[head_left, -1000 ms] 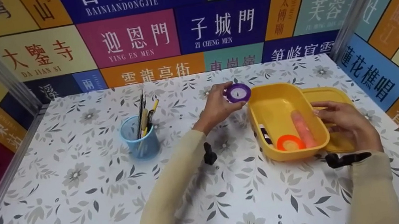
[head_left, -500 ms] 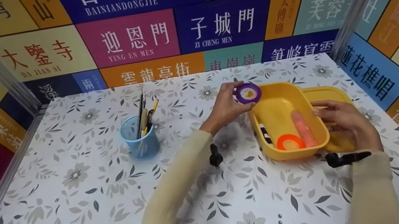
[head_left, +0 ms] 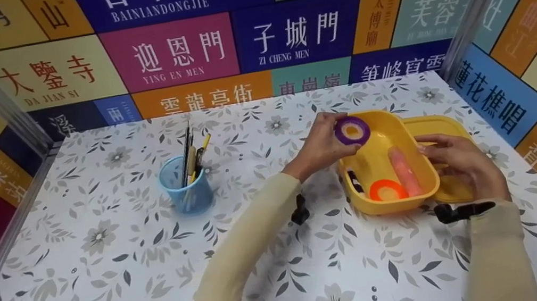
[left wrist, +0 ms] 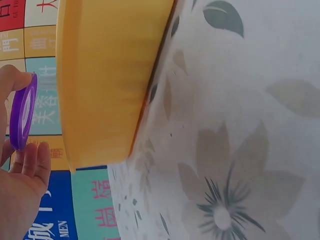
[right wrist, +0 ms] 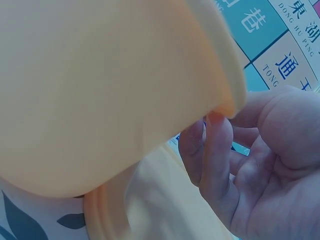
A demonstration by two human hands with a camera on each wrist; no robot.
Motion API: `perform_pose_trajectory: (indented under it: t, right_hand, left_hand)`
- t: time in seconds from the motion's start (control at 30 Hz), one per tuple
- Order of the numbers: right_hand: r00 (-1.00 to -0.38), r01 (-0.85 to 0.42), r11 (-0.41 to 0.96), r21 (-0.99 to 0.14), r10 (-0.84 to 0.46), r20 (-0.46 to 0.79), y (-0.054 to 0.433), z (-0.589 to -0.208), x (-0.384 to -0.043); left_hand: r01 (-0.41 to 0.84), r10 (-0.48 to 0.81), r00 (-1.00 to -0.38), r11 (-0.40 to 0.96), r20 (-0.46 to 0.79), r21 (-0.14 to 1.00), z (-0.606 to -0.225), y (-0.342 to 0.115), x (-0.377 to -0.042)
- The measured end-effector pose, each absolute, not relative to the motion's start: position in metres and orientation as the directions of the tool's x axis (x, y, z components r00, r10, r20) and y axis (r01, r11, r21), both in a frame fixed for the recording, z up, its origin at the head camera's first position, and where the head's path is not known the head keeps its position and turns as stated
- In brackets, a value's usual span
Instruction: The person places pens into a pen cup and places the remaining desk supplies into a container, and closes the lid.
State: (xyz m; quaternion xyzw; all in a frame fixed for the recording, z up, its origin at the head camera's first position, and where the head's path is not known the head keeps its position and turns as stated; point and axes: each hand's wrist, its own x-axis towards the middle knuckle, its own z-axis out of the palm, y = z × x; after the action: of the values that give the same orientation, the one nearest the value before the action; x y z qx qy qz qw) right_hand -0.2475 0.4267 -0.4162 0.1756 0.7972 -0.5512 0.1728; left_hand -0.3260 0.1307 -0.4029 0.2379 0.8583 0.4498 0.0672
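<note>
My left hand (head_left: 321,143) pinches a purple tape roll (head_left: 344,139) by its edge, over the left rim of a yellow plastic box (head_left: 390,206). In the left wrist view the roll (left wrist: 21,117) stands on edge between thumb and fingers, beside the box's outer wall (left wrist: 107,90). My right hand (head_left: 467,162) holds the box's right rim; in the right wrist view its fingertips (right wrist: 216,122) grip right at the rim's corner. Inside the box lie an orange tape roll (head_left: 385,182), a long pink tube-like thing (head_left: 403,172) and a small dark-and-white thing (head_left: 355,181).
A yellow lid (head_left: 445,125) lies on the table behind and right of the box, partly under my right hand. To the left stands a light blue cup (head_left: 191,198) with several pens and brushes (head_left: 187,155). Printed panels (head_left: 172,52) wall in the table's back and sides.
My left hand has carried the purple tape roll rightward, from beside the box to over its left rim. The right hand keeps its place on the box, and the view has shifted slightly.
</note>
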Motion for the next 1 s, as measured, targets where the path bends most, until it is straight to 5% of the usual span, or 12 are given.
perform_pose_trajectory:
  t: [0.3,1.0]
  right_hand:
    - [-0.879,0.471,0.324,-0.821,0.095,-0.467,0.425,-0.418,-0.249]
    - [-0.904,0.422,0.303,-0.855,0.074,-0.420,0.428,-0.417,-0.247]
  left_hand:
    - [0.416,0.508,-0.852,0.515,0.123,0.750,-0.398,0.151,-0.320]
    - [0.340,0.515,-0.849,0.704,-0.118,0.624,-0.407,0.192,-0.306]
